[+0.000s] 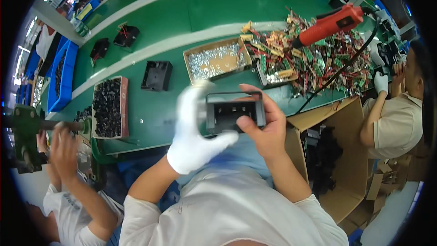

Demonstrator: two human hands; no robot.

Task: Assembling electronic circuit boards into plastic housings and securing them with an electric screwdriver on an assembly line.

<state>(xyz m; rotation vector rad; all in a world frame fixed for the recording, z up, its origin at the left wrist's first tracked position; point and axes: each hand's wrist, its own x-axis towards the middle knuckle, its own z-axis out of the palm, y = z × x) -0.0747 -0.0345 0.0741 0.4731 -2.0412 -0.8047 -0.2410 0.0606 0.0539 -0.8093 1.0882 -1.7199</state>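
Observation:
A black plastic housing (227,119) with an open front and small slots in its inner wall is held up in front of my chest. My bare right hand (268,130) grips its right side, thumb at the front opening and fingers behind. A thin black frame or handle (227,94) runs along its top; whether it is a separate part I cannot tell. My left hand (193,132), in a white glove and partly blurred, curves around the left side with thumb and fingers wide apart. Another black housing (156,75) lies on the green table (154,105).
Beyond lie a carton tray of small metal parts (214,60) and a heap of wired circuit boards (318,59). A red electric screwdriver (330,26) hangs over the heap. At left stands a box of black parts (108,109); at right, a large carton (339,155). Co-workers sit either side.

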